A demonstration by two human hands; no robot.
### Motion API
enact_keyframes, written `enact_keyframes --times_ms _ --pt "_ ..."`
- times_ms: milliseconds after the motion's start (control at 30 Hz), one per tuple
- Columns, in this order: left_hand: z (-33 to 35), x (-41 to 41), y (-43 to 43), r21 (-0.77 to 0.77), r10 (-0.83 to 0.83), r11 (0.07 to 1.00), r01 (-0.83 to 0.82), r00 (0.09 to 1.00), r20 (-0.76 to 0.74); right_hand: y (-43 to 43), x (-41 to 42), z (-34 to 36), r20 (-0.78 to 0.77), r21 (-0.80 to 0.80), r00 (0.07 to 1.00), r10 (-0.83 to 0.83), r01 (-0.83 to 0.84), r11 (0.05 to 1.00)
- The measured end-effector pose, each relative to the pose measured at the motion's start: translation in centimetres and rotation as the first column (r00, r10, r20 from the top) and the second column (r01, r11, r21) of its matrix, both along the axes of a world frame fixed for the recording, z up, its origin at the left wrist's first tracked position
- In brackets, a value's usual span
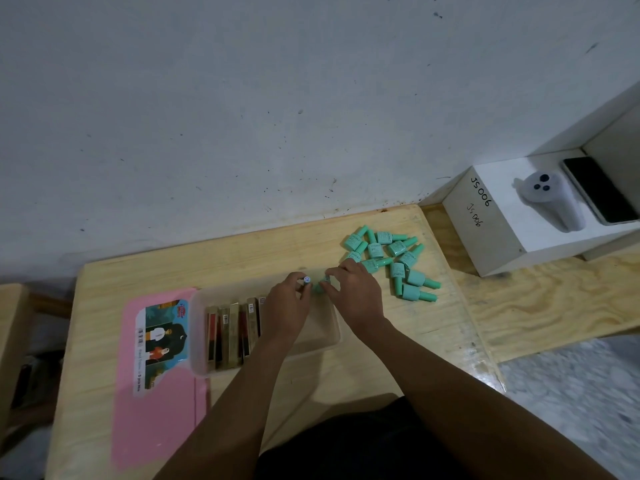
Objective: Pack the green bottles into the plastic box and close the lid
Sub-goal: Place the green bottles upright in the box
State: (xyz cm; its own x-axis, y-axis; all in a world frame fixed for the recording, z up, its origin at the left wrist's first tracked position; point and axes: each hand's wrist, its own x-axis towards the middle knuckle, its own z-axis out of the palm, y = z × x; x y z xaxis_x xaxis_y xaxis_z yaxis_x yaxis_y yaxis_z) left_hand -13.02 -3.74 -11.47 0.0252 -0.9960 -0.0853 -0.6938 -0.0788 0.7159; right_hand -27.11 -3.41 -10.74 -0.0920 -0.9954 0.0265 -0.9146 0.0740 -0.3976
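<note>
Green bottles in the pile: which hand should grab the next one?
Probably the right hand: it sits beside the pile, while the left hand is over the box, farther away. Both hands seem to hold bottles now.

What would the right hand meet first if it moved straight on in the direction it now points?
Probably the pile of green bottles. The right hand points up and slightly left, toward the wall, and its fingertips already sit at the pile's near-left edge. Depth is unclear, so it might pass just beside them.

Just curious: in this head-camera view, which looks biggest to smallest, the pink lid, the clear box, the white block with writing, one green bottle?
1. pink lid, nearer the camera
2. clear box and white block, too alike to rank
3. green bottle
</note>
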Motion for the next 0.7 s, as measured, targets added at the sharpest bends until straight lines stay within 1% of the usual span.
enact_keyframes --times_ms 267,400,567,700 --pt "0.5 -0.2 0.4 -0.020 0.039 0.999 -0.038 0.999 0.024 0.1 -0.6 -0.1 0.003 -0.032 1.000 -0.001 0.001 1.000" --pt "0.6 0.0 0.4 -0.027 0.028 0.999 -0.028 0.999 0.016 0.2 -1.0 0.0 -0.022 -0.056 1.000 0.008 -0.009 0.998" --pt "0.9 0.4 0.2 -0.025 0.020 1.000 -0.019 1.000 0.015 0.3 -1.3 0.5 -0.021 -0.029 0.999 0.044 -0.045 0.999" --pt "1.7 0.5 0.4 -0.033 -0.017 0.999 0.017 1.000 -0.002 1.4 -2.3 0.8 -0.019 -0.040 1.000 0.014 -0.015 0.999"
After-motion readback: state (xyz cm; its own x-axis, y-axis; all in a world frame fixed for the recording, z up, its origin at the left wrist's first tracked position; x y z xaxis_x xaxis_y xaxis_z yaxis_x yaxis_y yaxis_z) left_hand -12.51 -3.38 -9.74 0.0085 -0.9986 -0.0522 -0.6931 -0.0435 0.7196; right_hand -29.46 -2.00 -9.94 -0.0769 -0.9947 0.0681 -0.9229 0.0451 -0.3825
